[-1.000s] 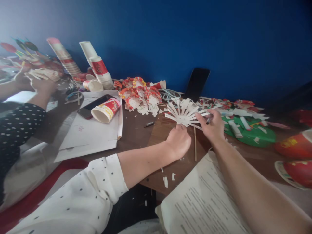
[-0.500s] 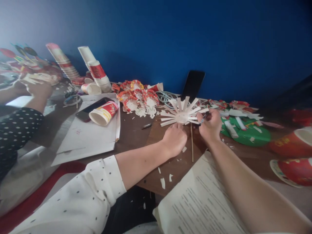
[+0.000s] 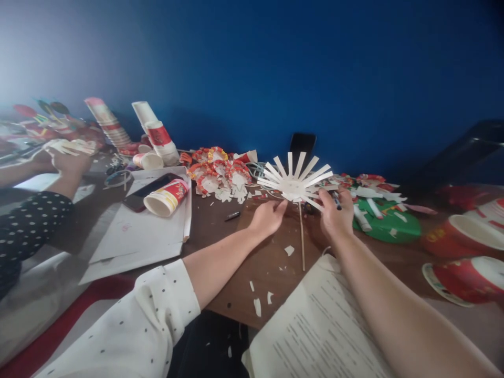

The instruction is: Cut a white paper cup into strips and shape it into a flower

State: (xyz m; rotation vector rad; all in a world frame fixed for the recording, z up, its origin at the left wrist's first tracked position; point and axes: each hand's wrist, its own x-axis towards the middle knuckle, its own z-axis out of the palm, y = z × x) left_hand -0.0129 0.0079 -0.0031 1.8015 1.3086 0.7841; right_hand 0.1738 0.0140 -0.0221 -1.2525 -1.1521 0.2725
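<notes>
Fringed white paper piece (image 3: 292,188), strips fanned outward, between the person's hands and toward the far edge of the brown surface (image 3: 220,247). The right hand (image 3: 339,212) has its grip clamped on a dark pen (image 3: 337,201), of which only a short length shows; whether its fingers also pinch the adjacent strip cannot be made out. The left hand (image 3: 269,217) lies at the near left rim of the piece, fingertips close to it; whether its grip is together or apart cannot be told. A thin stick (image 3: 302,239) runs from beneath the piece toward the near edge, its upper end hidden. Text-printed material (image 3: 315,325), sheet or cloth, masks part of the near edge and is cut off below; its lines are illegible. Beyond the piece, a dark phone (image 3: 302,142) stands tilted, its foot concealed. Scraps partly cover a green disc (image 3: 407,228) to the right. At far left, a co-worker's hands (image 3: 74,163) hold a pale, blurred object (image 3: 74,146).
</notes>
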